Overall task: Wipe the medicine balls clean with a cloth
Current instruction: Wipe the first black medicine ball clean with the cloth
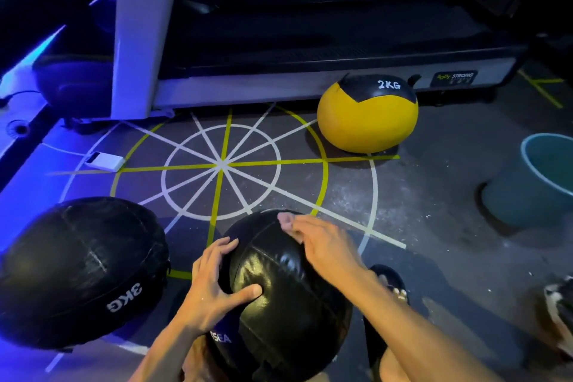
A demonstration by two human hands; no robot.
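The black medicine ball (279, 288) sits on the floor (434, 226) just before the person, left hand (214, 285) spread open against its side and right hand (322, 245) resting over the top, fingers loosely curled and gripping nothing. No cloth shows, so bare palms could merely smear grime, and the glossy ball might roll from a lopsided push. It is round with no long axis; its seams run up toward the far top.

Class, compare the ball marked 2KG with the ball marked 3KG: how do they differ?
The 2KG ball is yellow with a black top; the 3KG ball is all black. The 2KG ball sits far off beside the treadmill; the 3KG ball lies near, on the left. Both rest on the floor, untouched by either hand.
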